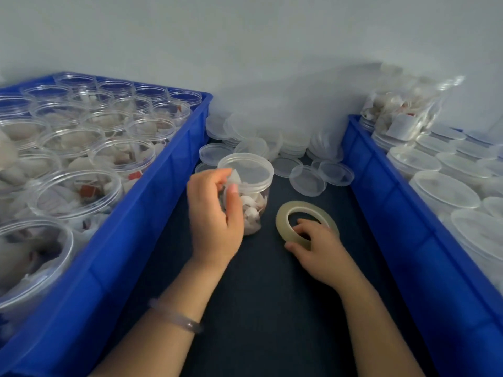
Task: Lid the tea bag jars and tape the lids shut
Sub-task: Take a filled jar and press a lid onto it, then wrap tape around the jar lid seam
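**Q:** Where does the jar being worked on stand?
**A:** The jar (257,198) is clear plastic, part-filled with tea bags. It stands upright on the dark tabletop (272,308) near the centre of view, between two blue crates. Its lid (251,168) sits on the mouth; whether it is screwed tight cannot be told.

**Q:** What is the state of the left grip?
**A:** The left hand (215,216) reaches in from 7 o'clock, its grip closed round the jar's near side. The thumb lies across the wall and the fingers curl up by the lid's rim. A pale bracelet (177,317) circles the wrist.

**Q:** And the right?
**A:** The right hand (319,247) is at 4 o'clock of the jar, on the tape roll (283,223). The roll lies flat on the tabletop, just beside the jar and apart from it. The fingertips hook into the roll's hole and the thumb bears on the outer edge. The grip is narrowly closed, pinching the ring at its near side.

**Q:** What surrounds them?
**A:**
- **9 o'clock:** the left crate (122,254), holding open jars (76,191) of tea bags.
- **3 o'clock:** the right crate (408,240), holding lidded jars (443,191).
- **12 o'clock:** beyond the jar, a heap of loose lids (272,142) against the wall.
- **1 to 2 o'clock:** at the right crate's far end, a clear bag (408,112) of tea bags.
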### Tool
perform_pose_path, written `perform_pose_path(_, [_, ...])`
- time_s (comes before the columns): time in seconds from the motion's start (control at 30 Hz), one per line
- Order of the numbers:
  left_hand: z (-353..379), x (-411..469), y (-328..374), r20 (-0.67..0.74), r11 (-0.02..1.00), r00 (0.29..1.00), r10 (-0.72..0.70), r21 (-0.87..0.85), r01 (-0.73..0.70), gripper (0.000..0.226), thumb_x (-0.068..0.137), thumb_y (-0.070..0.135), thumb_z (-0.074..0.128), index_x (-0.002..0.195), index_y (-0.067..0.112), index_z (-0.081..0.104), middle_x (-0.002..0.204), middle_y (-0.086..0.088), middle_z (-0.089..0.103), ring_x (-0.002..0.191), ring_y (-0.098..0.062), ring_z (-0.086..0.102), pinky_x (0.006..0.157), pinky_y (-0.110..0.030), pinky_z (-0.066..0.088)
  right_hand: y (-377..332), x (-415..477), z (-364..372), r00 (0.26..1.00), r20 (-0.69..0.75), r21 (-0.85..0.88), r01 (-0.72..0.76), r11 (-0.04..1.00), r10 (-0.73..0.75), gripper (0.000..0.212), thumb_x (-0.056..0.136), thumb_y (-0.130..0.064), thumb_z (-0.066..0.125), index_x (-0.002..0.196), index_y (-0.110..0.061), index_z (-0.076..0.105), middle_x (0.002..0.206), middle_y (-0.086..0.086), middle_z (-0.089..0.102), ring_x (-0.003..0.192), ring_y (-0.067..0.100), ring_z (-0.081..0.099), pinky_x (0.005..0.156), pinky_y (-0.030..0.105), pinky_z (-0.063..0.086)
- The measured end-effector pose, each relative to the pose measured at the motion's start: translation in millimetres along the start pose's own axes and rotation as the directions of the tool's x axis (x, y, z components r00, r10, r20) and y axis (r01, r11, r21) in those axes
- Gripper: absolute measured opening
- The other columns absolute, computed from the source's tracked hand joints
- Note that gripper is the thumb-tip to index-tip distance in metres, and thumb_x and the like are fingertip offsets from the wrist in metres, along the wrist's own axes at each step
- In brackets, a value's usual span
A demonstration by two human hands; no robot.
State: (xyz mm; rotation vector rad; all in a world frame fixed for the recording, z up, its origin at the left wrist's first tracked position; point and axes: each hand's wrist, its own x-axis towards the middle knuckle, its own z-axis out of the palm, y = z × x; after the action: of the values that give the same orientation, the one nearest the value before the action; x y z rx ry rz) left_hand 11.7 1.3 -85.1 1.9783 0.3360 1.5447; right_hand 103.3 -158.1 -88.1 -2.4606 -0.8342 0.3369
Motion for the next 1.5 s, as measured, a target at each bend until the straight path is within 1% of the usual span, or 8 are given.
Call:
perform_pose_path(0.07, [-7, -11, 12, 0.244, 0.985, 0.955, 0.171, -0.082, -0.155, 0.022, 0.093, 0.012, 0.051, 0.109, 0.001, 0.061, 0.098, -0.007, 0.059, 0.083, -0.006, 0.053, 0.073, -0.016, 0.045, 0, -6, -5, 0.999, -0.03, 0.224, 0.031, 0.974, -0.024, 0.022, 0.087, -0.033, 0.067, 0.108, -0.031, 0.061, 0.106, -0.015, 0.063, 0.106, 0.002, 0.057, 0.091, 0.024, 0.044])
perform_pose_path(0.23, [1, -28, 27, 0.697, 0.975, 0.708, -0.112, -0.06, 0.213, 0.069, 0.091, 0.053, 0.043, 0.15, 0.028, 0.017, 0.154, 0.019, 0.016, 0.14, 0.009, 0.013, 0.113, -0.017, 0.022, -8, -26, -24, 0.97, -0.073, 0.609, 0.227, 0.76, -0.231, 0.034, 0.075, -0.028, 0.069, 0.107, -0.019, 0.063, 0.081, -0.006, 0.072, 0.069, 0.004, 0.067, 0.06, 0.016, 0.051])
perform_pose_path(0.37, [1, -25, 26, 0.67, 0.936, 0.732, -0.127, -0.164, 0.313, 0.07, 0.085, 0.046, 0.052, 0.145, 0.03, 0.021, 0.151, 0.016, 0.025, 0.138, 0.011, 0.019, 0.109, -0.007, 0.02, -12, -31, -25, 0.947, -0.072, 0.569, 0.296, 0.767, -0.313, 0.042, 0.081, 0.007, 0.066, 0.112, -0.022, 0.061, 0.088, -0.01, 0.072, 0.074, 0.003, 0.067, 0.065, 0.015, 0.051])
perform_pose_path(0.6, [-3, -23, 23, 0.411, 0.961, 0.91, -0.056, -0.224, 0.16, 0.052, 0.085, 0.006, 0.059, 0.134, 0.014, 0.044, 0.134, -0.002, 0.054, 0.126, -0.016, 0.052, 0.1, -0.039, 0.048, -21, -33, -14, 0.917, -0.269, 0.468, 0.391, 0.792, -0.294, 0.039, 0.08, -0.007, 0.072, 0.112, -0.028, 0.065, 0.092, -0.016, 0.073, 0.084, -0.001, 0.068, 0.07, 0.012, 0.051])
perform_pose_path(0.83, [-2, -27, 40, 0.444, 0.835, 0.832, -0.333, -0.271, 0.479, 0.053, 0.074, 0.041, 0.064, 0.123, 0.024, 0.054, 0.118, 0.005, 0.065, 0.108, 0.003, 0.06, 0.085, -0.01, 0.046, -28, -34, -3, 0.818, -0.472, 0.184, 0.456, 0.871, -0.329, 0.041, 0.084, -0.029, 0.058, 0.122, -0.016, 0.065, 0.072, -0.004, 0.062, 0.066, 0.012, 0.058, 0.058, 0.036, 0.05])
perform_pose_path(1.0, [-2, -27, 37, 0.332, 0.89, 0.897, -0.291, -0.251, 0.381, 0.032, 0.078, 0.02, 0.067, 0.107, 0.009, 0.069, 0.11, 0.002, 0.069, 0.103, 0.003, 0.063, 0.087, -0.013, 0.048, -30, -33, -2, 0.756, -0.514, 0.066, 0.506, 0.86, -0.405, 0.05, 0.093, -0.034, 0.031, 0.121, -0.01, 0.065, 0.075, -0.029, 0.048, 0.072, 0.005, 0.053, 0.065, 0.011, 0.039])
perform_pose_path(1.2, [-4, -23, 29, 0.345, 0.838, 0.867, -0.36, -0.288, 0.463, 0.015, 0.08, 0.008, 0.071, 0.094, 0.013, 0.073, 0.093, 0.006, 0.072, 0.091, -0.009, 0.068, 0.08, -0.026, 0.055, -27, -29, 3, 0.714, -0.487, -0.01, 0.572, 0.82, -0.504, 0.041, 0.088, -0.019, 0.058, 0.127, -0.005, 0.059, 0.075, -0.021, 0.051, 0.068, 0.013, 0.055, 0.056, 0.031, 0.051])
perform_pose_path(1.5, [-4, -22, 34, 0.629, 0.706, 0.695, -0.349, -0.312, 0.636, 0.017, 0.093, 0.018, 0.047, 0.084, 0.007, 0.055, 0.083, -0.007, 0.058, 0.078, -0.015, 0.06, 0.076, -0.025, 0.051, -21, -24, 9, 0.786, -0.484, 0.132, 0.5, 0.856, -0.385, 0.047, 0.087, -0.015, 0.068, 0.132, -0.024, 0.055, 0.092, -0.007, 0.069, 0.078, 0.011, 0.066, 0.068, 0.025, 0.054])
